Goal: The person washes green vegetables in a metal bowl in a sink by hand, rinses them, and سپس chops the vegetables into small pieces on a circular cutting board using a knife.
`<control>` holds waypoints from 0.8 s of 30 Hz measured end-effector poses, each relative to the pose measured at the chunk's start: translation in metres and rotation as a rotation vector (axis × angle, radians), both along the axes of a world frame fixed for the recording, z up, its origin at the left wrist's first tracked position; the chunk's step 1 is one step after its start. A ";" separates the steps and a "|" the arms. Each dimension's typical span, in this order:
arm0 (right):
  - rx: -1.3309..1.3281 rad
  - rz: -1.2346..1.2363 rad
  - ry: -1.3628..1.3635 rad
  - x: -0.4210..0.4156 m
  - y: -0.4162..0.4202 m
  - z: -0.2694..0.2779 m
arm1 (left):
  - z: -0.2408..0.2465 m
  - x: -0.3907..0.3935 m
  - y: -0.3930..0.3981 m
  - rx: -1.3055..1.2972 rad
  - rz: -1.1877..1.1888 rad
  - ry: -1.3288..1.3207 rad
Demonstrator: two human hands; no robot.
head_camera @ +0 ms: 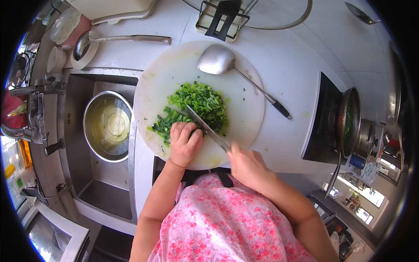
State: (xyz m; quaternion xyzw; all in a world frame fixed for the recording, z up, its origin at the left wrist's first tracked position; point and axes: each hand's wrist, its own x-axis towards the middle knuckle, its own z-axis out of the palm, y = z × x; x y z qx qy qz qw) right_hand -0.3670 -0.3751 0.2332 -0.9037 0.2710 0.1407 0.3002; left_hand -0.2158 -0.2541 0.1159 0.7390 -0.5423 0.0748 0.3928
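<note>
A round white cutting board (244, 114) lies on the counter in front of me. My left hand (186, 142), fingers curled, presses on a bunch of leafy greens (168, 121) at the board's near left. In my right hand (248, 163) is the handle of a kitchen knife (209, 129); its blade points up and left, between the bunch and a heap of chopped greens (199, 101). The handle is mostly hidden by my fingers, and that hand is slightly blurred. A metal wok spatula (217, 59) with a black grip rests across the board's upper right edge.
To the left, a steel bowl of water (113, 126) stands in the sink (98, 82). A ladle (131, 38) lies above it, partly on a small dish. At the right, a frying pan (348, 118) with greens stands on a black cooktop (319, 131). A black-handled lid (307, 13) is at the top.
</note>
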 end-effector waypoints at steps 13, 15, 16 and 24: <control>0.005 0.013 -0.036 0.008 -0.007 0.027 | 0.004 0.005 0.005 0.005 -0.030 0.006; 0.020 -0.003 -0.003 0.005 -0.003 0.029 | 0.002 0.006 0.005 0.004 -0.024 0.013; 0.038 -0.018 0.012 0.005 -0.001 0.024 | 0.002 0.007 0.004 -0.005 -0.032 0.019; -0.021 0.029 -0.032 0.024 -0.007 -0.022 | -0.001 0.008 0.001 -0.008 -0.019 0.050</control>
